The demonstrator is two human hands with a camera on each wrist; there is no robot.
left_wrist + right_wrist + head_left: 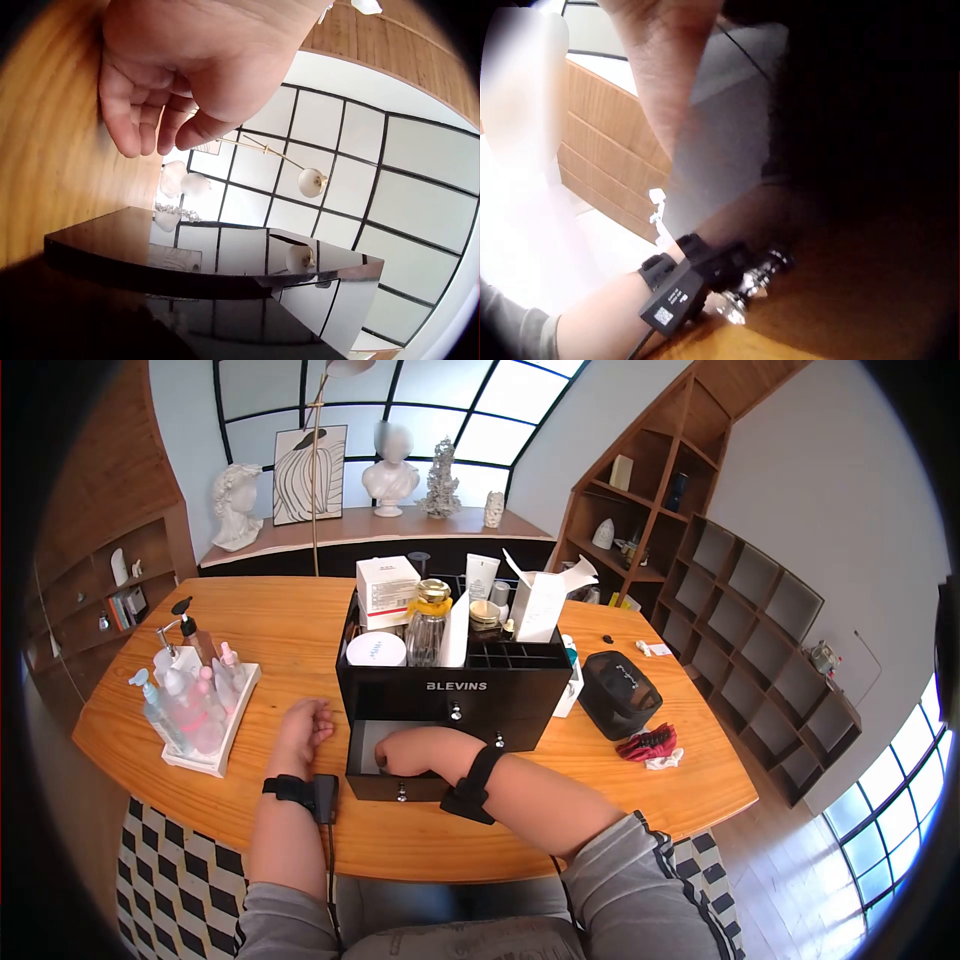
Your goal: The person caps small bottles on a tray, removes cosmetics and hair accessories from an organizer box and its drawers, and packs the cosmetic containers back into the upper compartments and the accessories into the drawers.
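Observation:
A black organizer marked BLEVINS stands on the wooden table, its lower drawer pulled out. My right hand reaches down into that drawer, palm side partly in view in the right wrist view; its fingertips, and anything they might touch, are hidden. The left hand rests on the table left of the organizer, fingers loosely bent and holding nothing. In the left wrist view this hand is beside the glossy black organizer, apart from it.
On the organizer stand a white box, a glass bottle and an opened carton. At left is a white tray of pump bottles. To the right lie a black mesh case and a red item.

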